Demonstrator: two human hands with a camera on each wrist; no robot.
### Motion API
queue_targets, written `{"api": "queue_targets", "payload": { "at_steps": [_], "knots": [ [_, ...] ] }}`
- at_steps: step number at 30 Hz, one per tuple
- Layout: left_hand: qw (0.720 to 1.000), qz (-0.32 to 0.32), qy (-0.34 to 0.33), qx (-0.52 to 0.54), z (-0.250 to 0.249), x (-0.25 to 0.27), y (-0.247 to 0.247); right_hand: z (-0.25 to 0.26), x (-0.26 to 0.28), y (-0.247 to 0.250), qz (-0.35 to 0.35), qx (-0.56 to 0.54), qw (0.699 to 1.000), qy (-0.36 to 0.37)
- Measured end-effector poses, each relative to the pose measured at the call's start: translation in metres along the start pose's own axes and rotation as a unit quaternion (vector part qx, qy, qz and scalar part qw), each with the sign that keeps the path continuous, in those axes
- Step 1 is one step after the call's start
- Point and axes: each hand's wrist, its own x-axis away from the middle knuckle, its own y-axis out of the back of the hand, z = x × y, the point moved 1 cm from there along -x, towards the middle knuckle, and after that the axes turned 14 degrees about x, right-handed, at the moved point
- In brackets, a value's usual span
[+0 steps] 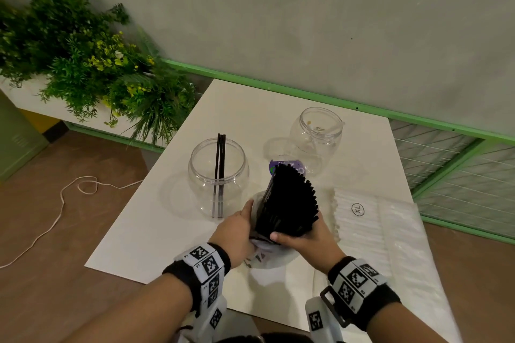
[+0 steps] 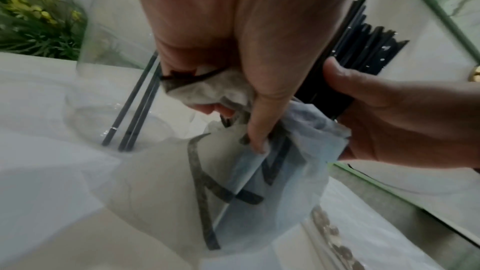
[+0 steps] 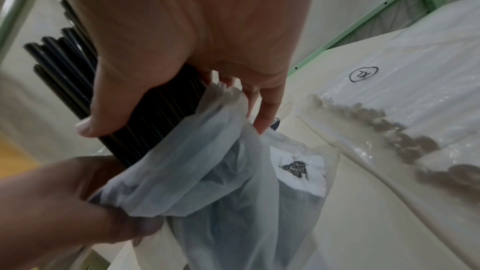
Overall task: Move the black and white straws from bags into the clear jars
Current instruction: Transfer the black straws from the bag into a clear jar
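The bundle of black straws (image 1: 288, 203) is probably very light, and each straw looks stiff but thin and smooth, so single straws can slip out of a loose grip; I judge the best place to hold is low on the bundle, just above the bag mouth, with thumb and fingers around all of them; the right hand (image 1: 305, 239) grips the bundle exactly there, while the left hand (image 1: 237, 234) pinches the crumpled edge of the thin white plastic bag (image 2: 233, 171), which is soft and will give no support; the bundle stands tilted over the white table (image 1: 172, 231), half out of the bag, its upper ends fanned; 3 black straws (image 1: 220, 175) already stand in the left clear jar (image 1: 217, 178); the right clear jar (image 1: 316, 133) holds no black straws; the white straws lie in a clear bag marked XL (image 1: 370, 220) at the right
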Motion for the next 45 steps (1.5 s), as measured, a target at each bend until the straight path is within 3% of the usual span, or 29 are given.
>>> {"api": "queue_targets", "payload": {
  "at_steps": [3, 6, 10, 14, 23, 29, 35, 41, 45],
  "knots": [
    [0.986, 0.03, 0.026, 0.161, 0.006, 0.007, 0.006, 0.006, 0.003, 0.0, 0.023, 0.03, 0.998, 0.041],
    [0.949, 0.076, 0.076, 0.297, 0.024, 0.02, 0.012, 0.016, 0.011, -0.003, 0.041, 0.041, 0.996, 0.074],
    [0.925, 0.086, 0.093, 0.358, 0.04, 0.043, 0.017, 0.028, 0.013, -0.019, 0.085, 0.083, 0.987, 0.113],
    [0.91, 0.049, 0.093, 0.4, 0.048, 0.068, 0.026, 0.044, 0.011, -0.035, 0.123, 0.091, 0.978, 0.14],
    [0.901, -0.065, 0.066, 0.423, 0.078, 0.108, 0.083, 0.102, -0.006, -0.098, 0.173, 0.071, 0.968, 0.17],
    [0.914, -0.112, 0.041, 0.387, 0.112, 0.107, 0.14, 0.144, -0.029, -0.147, 0.17, 0.113, 0.959, 0.198],
    [0.917, -0.14, 0.016, 0.374, 0.138, 0.089, 0.187, 0.174, -0.061, -0.177, 0.121, 0.101, 0.973, 0.167],
    [0.932, -0.144, 0.06, 0.328, 0.169, 0.076, 0.185, 0.165, -0.065, -0.205, 0.125, 0.111, 0.977, 0.131],
    [0.936, -0.147, 0.043, 0.315, 0.168, 0.078, 0.184, 0.161, -0.065, -0.206, 0.096, 0.162, 0.973, 0.136]
  ]
}}
